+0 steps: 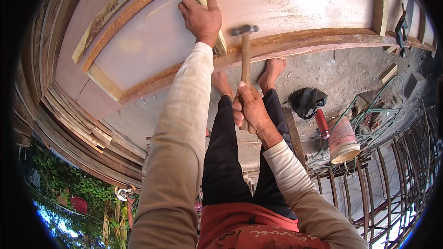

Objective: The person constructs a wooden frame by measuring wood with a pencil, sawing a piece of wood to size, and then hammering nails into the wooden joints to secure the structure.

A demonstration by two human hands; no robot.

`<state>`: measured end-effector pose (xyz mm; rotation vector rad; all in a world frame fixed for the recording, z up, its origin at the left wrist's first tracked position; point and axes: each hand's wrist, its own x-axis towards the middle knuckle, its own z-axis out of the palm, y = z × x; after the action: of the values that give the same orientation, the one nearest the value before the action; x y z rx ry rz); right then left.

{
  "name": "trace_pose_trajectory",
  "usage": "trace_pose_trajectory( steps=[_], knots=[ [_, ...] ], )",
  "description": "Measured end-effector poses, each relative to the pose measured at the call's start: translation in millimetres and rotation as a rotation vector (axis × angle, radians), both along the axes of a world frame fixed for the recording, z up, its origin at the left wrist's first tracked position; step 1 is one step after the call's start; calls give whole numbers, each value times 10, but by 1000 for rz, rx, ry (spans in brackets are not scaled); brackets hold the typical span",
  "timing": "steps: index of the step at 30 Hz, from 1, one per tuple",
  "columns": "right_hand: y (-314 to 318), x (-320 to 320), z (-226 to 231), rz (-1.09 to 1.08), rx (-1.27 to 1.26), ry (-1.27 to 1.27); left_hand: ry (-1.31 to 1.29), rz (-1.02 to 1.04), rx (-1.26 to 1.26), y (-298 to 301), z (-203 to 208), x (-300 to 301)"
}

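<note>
My left hand [201, 20] is closed around a short wooden crosspiece [220, 41] that stands between the frame's rails on a pale panel [300, 0]. In my right hand [253, 109] is the wooden handle of a hammer [246, 57], gripped low down. The hammer's dark head, a little blurred, hangs just to the right of the crosspiece and above the near wooden rail [318, 40], apart from the crosspiece. What my left fingers press against on the far side is hidden.
A handsaw [402, 25] hangs over the rail at the far right. On the ground lie a black bag [308, 101], a red cylinder [322, 123], a bucket [344, 143] and a green hose [385, 110]. Stacked planks [92, 131] line the left. My bare feet stand by the rail.
</note>
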<state>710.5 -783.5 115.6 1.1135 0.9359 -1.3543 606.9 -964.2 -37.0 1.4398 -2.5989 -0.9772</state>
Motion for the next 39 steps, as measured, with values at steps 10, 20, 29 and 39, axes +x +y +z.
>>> trace_pose_trajectory(
  steps=[10,20,29,39],
  knots=[
    [82,-127,-15,119,-79,45,11,12,-47,-26,3,15],
    [-486,-1131,-181,-159,54,363,-7,20,-41,-13,30,-27],
    [-633,-1228,-125,44,-21,357,8,31,-46,-29,43,-9],
    [-626,-1227,-170,208,-136,238,-14,56,-29,-40,21,4]
  ],
)
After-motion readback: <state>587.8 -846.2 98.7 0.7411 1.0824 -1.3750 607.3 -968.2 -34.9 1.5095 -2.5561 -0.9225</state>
